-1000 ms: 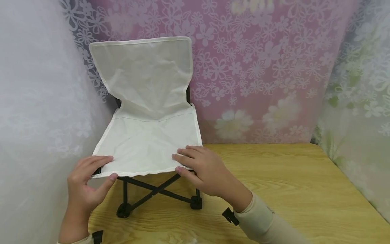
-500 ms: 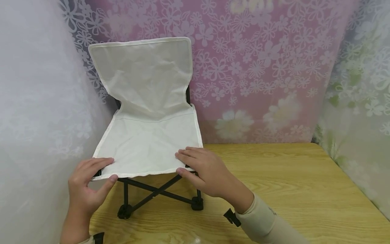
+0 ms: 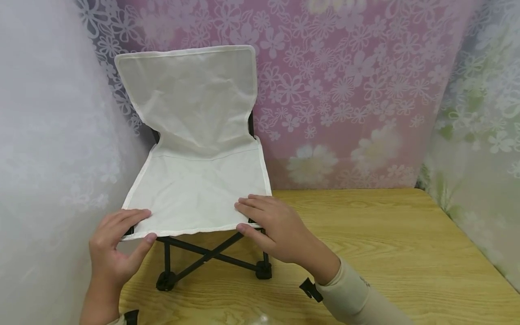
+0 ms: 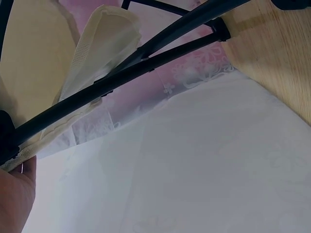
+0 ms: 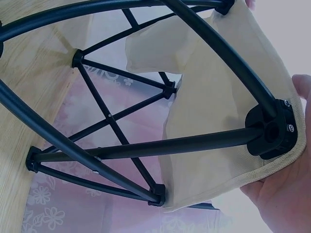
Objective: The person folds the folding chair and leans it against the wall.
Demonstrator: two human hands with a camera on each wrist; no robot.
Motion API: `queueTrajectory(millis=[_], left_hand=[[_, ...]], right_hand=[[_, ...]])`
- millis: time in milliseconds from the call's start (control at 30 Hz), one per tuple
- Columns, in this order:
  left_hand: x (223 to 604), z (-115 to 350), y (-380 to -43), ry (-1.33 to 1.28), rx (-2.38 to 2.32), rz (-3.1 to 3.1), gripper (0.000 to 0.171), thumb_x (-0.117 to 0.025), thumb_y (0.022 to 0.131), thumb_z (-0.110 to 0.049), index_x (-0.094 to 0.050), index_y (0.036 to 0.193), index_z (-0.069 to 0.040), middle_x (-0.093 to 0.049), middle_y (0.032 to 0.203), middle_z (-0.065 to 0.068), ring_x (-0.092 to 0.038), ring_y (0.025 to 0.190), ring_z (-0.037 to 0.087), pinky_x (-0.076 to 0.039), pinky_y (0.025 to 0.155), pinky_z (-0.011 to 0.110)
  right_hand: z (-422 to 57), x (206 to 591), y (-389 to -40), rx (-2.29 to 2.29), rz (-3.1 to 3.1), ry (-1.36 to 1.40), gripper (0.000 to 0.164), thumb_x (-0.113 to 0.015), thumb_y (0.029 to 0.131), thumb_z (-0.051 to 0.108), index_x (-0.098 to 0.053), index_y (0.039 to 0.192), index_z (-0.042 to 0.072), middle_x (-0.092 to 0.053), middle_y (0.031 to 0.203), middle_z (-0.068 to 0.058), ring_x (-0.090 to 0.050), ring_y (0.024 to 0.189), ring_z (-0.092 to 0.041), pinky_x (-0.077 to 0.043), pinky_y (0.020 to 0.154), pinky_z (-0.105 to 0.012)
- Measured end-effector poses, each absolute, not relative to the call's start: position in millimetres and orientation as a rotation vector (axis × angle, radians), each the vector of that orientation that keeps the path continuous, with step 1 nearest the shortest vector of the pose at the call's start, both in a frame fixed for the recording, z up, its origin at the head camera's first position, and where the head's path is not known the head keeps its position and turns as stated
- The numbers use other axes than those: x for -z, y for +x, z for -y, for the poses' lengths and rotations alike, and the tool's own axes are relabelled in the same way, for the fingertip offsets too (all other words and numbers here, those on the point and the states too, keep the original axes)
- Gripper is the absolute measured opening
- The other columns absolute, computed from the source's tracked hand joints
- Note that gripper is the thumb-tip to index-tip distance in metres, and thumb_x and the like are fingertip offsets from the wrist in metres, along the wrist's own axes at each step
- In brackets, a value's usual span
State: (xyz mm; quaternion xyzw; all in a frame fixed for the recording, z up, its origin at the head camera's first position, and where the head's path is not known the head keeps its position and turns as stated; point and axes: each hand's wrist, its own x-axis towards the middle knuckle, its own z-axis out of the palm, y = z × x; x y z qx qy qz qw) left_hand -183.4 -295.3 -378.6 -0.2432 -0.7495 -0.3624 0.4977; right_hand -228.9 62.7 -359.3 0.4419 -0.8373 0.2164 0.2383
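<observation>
pink, white-flowered cloth (image 3: 345, 90) fills the back of the frame, with a hazy white sheet (image 3: 53, 158) down the left side and a pale floral sheet (image 3: 479, 158) down the right. below lies a wood-grain table (image 3: 386, 243), and on it, left of centre, a small folding chair (image 3: 199, 185) stands unfolded, its off-white fabric backrest (image 3: 195, 90) nearest the cloth. under the seat, black tubes (image 3: 207, 254) cross in an x and run down to dark feet (image 3: 165, 281) on the tabletop. the left hand (image 3: 111, 248), at lower left, rests on the seat's near left corner, fingers laid over the fabric and thumb spread apart from them at the front edge. the right hand (image 3: 282, 228), right of the chair's middle, lies on the other near corner, fingers side by side, thumb apart at the front hem. beige sleeves (image 3: 349, 289) show below both wrists, each with a black clip (image 3: 312, 290). in the right wrist view, a bolted corner joint (image 5: 272, 128) sits under the fabric, woven trim (image 5: 272, 172) curving round it beside that hand.
</observation>
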Motion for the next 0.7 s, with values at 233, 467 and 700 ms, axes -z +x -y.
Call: queueTrajectory(millis=[233,467,700], left_hand=[[378.6,294.8,-184.7,-0.598,0.869,1.796,0.035,-0.084,0.084,-0.025,-0.082,0.103,0.004,-0.079,0.101,0.018,-0.066,0.113,0.007,-0.044,0.106,0.019],[378.7,292.4,-184.5,-0.584,0.843,1.799,0.038,-0.084,0.086,-0.03,-0.082,0.103,0.004,-0.078,0.098,0.021,-0.066,0.112,0.007,-0.045,0.112,0.023],[380.5,292.2,-184.9,-0.583,0.809,1.797,0.039,-0.082,0.088,-0.035,-0.082,0.103,0.002,-0.079,0.098,0.021,-0.067,0.112,0.008,-0.045,0.113,0.024]], right_hand=[[-63.5,360.5,-229.0,-0.576,2.271,1.212,0.051,-0.047,0.112,0.049,-0.063,0.15,0.018,-0.065,0.15,-0.002,-0.057,0.145,-0.024,-0.045,0.121,-0.045],[-65.8,359.9,-228.8,-0.593,2.267,1.228,0.049,-0.05,0.111,0.046,-0.063,0.15,0.018,-0.063,0.152,-0.004,-0.055,0.147,-0.025,-0.042,0.124,-0.046],[-68.3,359.3,-225.8,-0.614,2.311,1.224,0.047,-0.049,0.112,0.045,-0.062,0.151,0.022,-0.059,0.156,-0.005,-0.05,0.151,-0.028,-0.038,0.126,-0.054]])
